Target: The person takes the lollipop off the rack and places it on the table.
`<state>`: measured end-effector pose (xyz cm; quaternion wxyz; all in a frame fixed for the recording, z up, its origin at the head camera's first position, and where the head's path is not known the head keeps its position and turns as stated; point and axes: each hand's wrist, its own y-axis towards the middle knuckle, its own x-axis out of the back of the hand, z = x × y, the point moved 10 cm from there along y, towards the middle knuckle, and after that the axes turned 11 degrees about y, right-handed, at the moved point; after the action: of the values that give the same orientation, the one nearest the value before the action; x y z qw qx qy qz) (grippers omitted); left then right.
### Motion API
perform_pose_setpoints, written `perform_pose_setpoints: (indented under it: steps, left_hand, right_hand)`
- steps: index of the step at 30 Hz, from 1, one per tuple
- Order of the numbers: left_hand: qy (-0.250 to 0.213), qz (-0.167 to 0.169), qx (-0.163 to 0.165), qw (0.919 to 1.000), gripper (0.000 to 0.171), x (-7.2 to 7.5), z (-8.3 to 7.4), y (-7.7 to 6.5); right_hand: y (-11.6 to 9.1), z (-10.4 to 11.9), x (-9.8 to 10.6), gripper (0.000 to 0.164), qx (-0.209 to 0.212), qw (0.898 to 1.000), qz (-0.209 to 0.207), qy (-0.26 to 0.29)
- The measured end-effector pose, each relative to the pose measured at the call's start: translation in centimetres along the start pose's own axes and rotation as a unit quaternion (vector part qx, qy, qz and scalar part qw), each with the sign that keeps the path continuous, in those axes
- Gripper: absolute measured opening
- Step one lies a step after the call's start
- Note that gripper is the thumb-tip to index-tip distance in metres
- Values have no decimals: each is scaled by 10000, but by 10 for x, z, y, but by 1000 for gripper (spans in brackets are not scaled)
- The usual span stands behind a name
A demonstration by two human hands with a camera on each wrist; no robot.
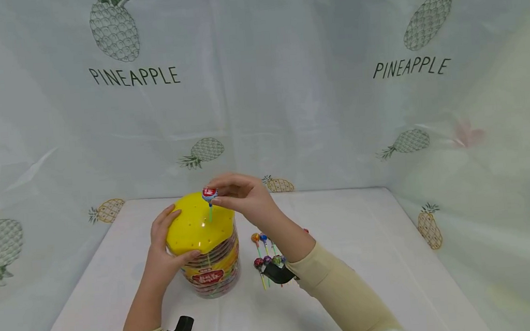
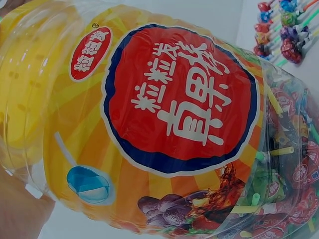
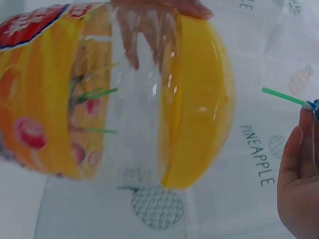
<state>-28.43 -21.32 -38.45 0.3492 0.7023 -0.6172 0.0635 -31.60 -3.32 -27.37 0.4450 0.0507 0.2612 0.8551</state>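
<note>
A clear plastic candy jar [image 1: 210,276] with a yellow lid [image 1: 197,233] stands on the white table, left of centre. My left hand [image 1: 161,249] grips it at the lid, thumb in front and fingers along the far left side. Above the lid, my right hand [image 1: 244,195] pinches a lollipop [image 1: 209,195] by its wrapped red-and-blue head. Its green stick [image 3: 284,95] points down toward the lid, apart from it in the right wrist view. The left wrist view is filled by the jar's label [image 2: 182,99], with more wrapped lollipops [image 2: 274,189] inside the clear base.
Several wrapped lollipops [image 1: 258,263] lie in rows on the table [image 1: 349,283], right of the jar and partly hidden under my right forearm. A pale curtain [image 1: 277,81] printed with pineapples hangs behind and around the table.
</note>
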Motion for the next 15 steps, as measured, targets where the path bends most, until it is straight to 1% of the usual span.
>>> perform_pose_setpoints:
  steps: [3, 6, 11, 15]
  left_hand:
    - [-40, -57, -9, 10000, 86, 2, 0, 0]
    - [-48, -85, -3, 10000, 86, 4, 1, 0]
    - [-60, -72, 4, 10000, 85, 4, 0, 0]
    - [-129, -34, -51, 9999, 85, 1, -1, 2]
  right_hand:
    - [-11, 1, 12, 20, -17, 9999, 22, 167]
    - [-22, -2, 28, 19, -63, 9998, -50, 175]
    - [-39, -12, 58, 19, -273, 9988, -348, -199]
    - [-56, -24, 81, 20, -531, 9960, -559, -449]
